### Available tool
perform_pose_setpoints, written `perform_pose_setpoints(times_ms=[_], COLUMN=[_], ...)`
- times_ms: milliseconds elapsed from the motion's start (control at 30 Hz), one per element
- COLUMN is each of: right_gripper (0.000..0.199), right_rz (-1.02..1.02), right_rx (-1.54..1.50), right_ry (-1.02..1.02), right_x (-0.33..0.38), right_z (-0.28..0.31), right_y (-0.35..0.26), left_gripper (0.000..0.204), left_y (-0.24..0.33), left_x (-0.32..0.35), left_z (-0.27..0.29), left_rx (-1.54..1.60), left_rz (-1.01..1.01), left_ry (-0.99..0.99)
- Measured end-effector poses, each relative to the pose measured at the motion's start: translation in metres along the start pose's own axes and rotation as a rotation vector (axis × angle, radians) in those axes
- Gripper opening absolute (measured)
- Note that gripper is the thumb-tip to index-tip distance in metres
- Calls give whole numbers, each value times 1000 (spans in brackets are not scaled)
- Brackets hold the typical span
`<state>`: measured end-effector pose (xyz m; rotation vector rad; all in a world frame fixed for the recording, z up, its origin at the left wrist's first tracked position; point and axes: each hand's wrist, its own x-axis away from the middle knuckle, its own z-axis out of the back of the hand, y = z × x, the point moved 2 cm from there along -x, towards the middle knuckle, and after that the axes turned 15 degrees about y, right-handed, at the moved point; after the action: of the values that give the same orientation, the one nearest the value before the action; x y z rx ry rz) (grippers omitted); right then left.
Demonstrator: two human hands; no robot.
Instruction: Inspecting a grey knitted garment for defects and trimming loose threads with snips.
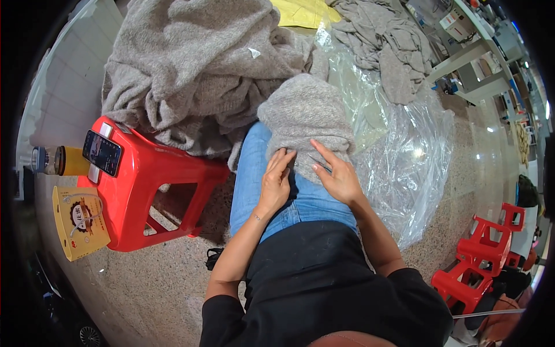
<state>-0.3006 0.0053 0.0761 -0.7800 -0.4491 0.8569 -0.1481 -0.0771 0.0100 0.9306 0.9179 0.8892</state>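
Speckled floor below, grey knit on the lap

A heap of grey-beige cloth is filling the space ahead of the knees, and clear plastic is spreading wrinkled over the floor at the right. A red stool is standing at the left.

The knit is lying over the jeans toward the knees, fuzzy, flecked and bunched into a rounded mound, its near end narrowing between the hands.

The left hand is resting at the knit's near left edge, fingers close together; whether they are pinching cloth, I cannot tell. The right hand is touching the near right side, index finger and thumb spreading apart, the other fingers curling out of sight. Something slim and dark is showing between them; I cannot tell whether it is being held.

A phone is lying on the stool.
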Motion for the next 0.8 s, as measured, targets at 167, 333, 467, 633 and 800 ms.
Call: perform_pose_setpoints(times_ms=[167, 333, 467, 633, 800], right_gripper=[49, 48, 49, 49, 49], right_rz=[-11, 30, 8, -7, -15], right_rx=[-99, -58, -141, -194, -268], right_ry=[16, 32, 16, 0, -8], right_x=[-9, -11, -10, -10, -9], right_z=[-5, -3, -4, -6, -8], right_y=[6, 1, 4, 5, 8], left_gripper=[44, 33, 24, 16, 5], left_y=[-7, -25, -22, -12, 4], left_x=[-3, -4, -7, -16, -8], left_z=[-3, -1, -3, -1, 13], left_rx=[38, 233, 130, -91, -57], left_rz=[12, 232, 156, -190, -142], left_ry=[-13, -21, 48, 170, 133])
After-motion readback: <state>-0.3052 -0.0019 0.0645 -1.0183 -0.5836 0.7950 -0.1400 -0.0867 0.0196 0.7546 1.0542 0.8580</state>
